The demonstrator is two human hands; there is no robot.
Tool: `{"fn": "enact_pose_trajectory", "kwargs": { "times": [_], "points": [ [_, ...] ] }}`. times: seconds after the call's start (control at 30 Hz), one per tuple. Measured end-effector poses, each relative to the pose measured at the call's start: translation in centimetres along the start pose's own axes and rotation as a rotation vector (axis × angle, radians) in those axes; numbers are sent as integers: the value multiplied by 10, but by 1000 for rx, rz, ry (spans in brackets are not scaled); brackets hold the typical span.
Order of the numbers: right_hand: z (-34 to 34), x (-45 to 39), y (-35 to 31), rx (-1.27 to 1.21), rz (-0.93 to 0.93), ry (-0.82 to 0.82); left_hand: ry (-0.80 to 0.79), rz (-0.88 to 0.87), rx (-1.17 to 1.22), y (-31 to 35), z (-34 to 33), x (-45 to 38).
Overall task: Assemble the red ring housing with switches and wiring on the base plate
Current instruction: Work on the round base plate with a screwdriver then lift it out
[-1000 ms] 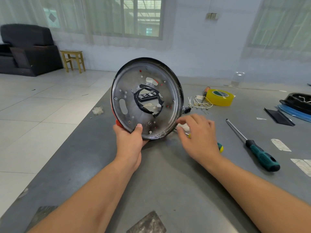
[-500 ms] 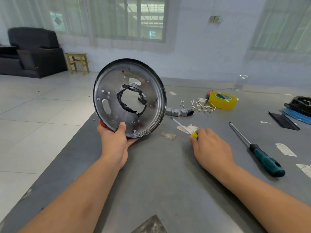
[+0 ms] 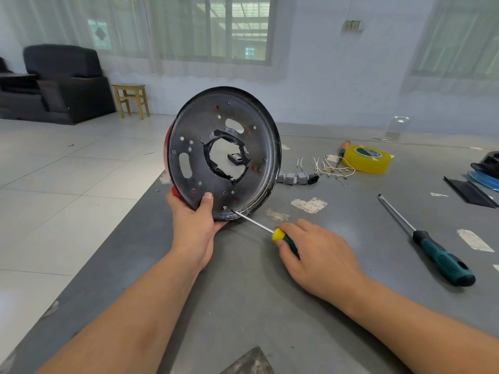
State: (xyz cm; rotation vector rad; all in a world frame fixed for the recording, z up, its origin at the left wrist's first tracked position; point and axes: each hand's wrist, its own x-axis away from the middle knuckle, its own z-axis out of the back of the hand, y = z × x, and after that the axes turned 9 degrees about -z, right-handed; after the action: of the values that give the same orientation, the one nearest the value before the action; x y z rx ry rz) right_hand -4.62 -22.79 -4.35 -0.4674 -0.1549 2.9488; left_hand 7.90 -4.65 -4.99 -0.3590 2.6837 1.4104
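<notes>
Risk: I judge the small screwdriver (image 3: 266,230) can slip off the screw near the plate (image 3: 224,155) rim, since its shaft comes in at a slant and not square to the face.
Cause: I hold the plate on edge with one hand only, so a push from the tip may tip or turn it.
Second risk: the ragged black tape round the centre hole could snag wiring pulled through it.
Left hand (image 3: 193,225): cupped under the lower rim, thumb pressed flat on the face, fingers behind and out of sight.
Right hand (image 3: 318,255): fingers wrapped round the green and yellow handle, knuckles low by the counter (image 3: 256,306).
Plate look: round dark metal disc, many small holes, two oval slots, worn and scuffed at the bottom edge.
Red ring (image 3: 168,147): only a sliver shows behind the plate's left edge, so I cannot tell how it seats.
Place: the plate stands near the counter's left edge, lower rim in my palm.
Loose parts: grey switches (image 3: 293,178) and wires (image 3: 328,167) lie on the counter just right of the plate, not yet fitted.
</notes>
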Motion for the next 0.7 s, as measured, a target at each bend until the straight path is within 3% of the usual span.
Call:
{"fn": "enact_pose_trajectory", "kwargs": {
  "times": [0.7],
  "points": [
    [-2,-1,-6,-12,34,14,-31,10,-28,4,-1,6]
  ]
}}
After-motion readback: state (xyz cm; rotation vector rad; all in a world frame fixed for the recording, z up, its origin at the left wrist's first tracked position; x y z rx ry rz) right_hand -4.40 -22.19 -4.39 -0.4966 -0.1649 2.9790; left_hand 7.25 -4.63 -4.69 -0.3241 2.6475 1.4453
